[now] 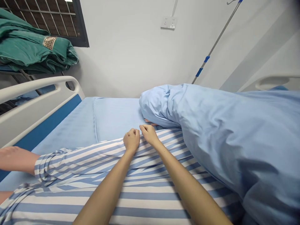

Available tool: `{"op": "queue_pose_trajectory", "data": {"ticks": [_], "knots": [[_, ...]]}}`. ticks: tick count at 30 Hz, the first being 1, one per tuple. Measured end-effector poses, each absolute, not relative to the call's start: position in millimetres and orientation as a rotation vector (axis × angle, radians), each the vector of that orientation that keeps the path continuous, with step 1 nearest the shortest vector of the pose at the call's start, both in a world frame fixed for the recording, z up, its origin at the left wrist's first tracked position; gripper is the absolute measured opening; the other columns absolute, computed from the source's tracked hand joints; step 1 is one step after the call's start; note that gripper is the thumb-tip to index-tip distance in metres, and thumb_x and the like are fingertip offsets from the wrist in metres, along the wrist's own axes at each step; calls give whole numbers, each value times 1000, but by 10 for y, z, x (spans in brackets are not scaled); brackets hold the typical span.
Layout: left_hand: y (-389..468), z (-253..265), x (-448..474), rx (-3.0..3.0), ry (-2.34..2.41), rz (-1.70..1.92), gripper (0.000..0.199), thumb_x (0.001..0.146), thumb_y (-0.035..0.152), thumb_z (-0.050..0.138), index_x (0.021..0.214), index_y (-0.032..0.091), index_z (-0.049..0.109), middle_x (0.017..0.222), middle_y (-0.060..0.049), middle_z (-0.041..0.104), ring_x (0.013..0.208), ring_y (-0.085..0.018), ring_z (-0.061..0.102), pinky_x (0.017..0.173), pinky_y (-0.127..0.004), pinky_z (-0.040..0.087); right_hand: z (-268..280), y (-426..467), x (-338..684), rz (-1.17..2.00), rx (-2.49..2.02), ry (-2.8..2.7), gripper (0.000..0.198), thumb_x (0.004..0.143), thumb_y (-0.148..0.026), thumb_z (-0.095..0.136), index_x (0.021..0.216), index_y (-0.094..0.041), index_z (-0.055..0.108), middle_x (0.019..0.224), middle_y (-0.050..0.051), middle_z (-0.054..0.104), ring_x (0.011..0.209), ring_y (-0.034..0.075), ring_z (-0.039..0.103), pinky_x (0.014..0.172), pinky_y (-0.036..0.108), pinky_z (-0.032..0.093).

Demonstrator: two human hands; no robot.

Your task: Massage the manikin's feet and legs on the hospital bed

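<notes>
My left hand (132, 139) is curled into a fist on the far leg of the striped trousers (93, 159). Close beside it, a small gap away, my right hand (148, 134) is also closed in a fist over the same leg, nearer the quilt. Neither fist shows anything held in it, and the striped cloth around them is not visibly bunched. The trousers are on a figure lying along the bed, with a bare foot (16, 159) at the left. A light blue quilt (222, 125) covers the upper part; fingertips (150, 122) peek out from under its edge.
A cream bed end board with a blue panel (58, 115) stands at the left. Light blue sheet (114, 115) spreads beyond the legs. Folded green cloth (30, 47) lies by the barred window. An IV pole (217, 39) and wall socket (169, 22) are at the back.
</notes>
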State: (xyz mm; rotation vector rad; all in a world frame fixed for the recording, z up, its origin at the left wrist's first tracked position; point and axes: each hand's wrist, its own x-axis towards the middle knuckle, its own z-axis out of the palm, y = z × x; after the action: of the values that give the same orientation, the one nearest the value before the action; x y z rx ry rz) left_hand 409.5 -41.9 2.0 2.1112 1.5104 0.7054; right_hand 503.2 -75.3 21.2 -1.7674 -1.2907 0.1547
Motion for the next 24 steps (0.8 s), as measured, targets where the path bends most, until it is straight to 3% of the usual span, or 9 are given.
{"op": "queue_pose_trajectory", "data": {"ticks": [6, 14, 19, 24], "knots": [[-400, -13, 4087, 2062, 1455, 795, 32, 80, 35, 35, 58, 20, 52, 63, -2, 58, 60, -13, 46, 55, -25, 24, 92, -792, 5039, 172, -1816, -1258, 39, 82, -36, 38, 47, -18, 36, 45, -5, 34, 49, 9, 31, 49, 23, 20], [-319, 328, 4441, 1528, 995, 896, 25, 71, 28, 38, 48, 18, 35, 45, 5, 32, 47, -8, 32, 48, -21, 24, 126, -759, 5154, 350, -1560, -1059, 40, 82, -42, 35, 49, -19, 38, 45, -5, 38, 48, 9, 37, 51, 22, 28], [-428, 174, 4577, 1663, 1111, 1049, 29, 76, 29, 36, 49, 18, 36, 48, 3, 40, 50, -9, 34, 52, -23, 26, 116, -744, 5169, 348, -1553, -968, 38, 81, -41, 38, 50, -19, 37, 46, -5, 38, 48, 9, 36, 49, 22, 27], [-424, -17, 4528, 1897, 1175, 972, 33, 82, 31, 33, 53, 18, 44, 55, -1, 53, 54, -11, 40, 54, -23, 27, 224, -813, 5119, 30, -1850, -1132, 39, 85, -36, 35, 51, -18, 45, 48, -2, 47, 50, 11, 41, 51, 23, 25]]}}
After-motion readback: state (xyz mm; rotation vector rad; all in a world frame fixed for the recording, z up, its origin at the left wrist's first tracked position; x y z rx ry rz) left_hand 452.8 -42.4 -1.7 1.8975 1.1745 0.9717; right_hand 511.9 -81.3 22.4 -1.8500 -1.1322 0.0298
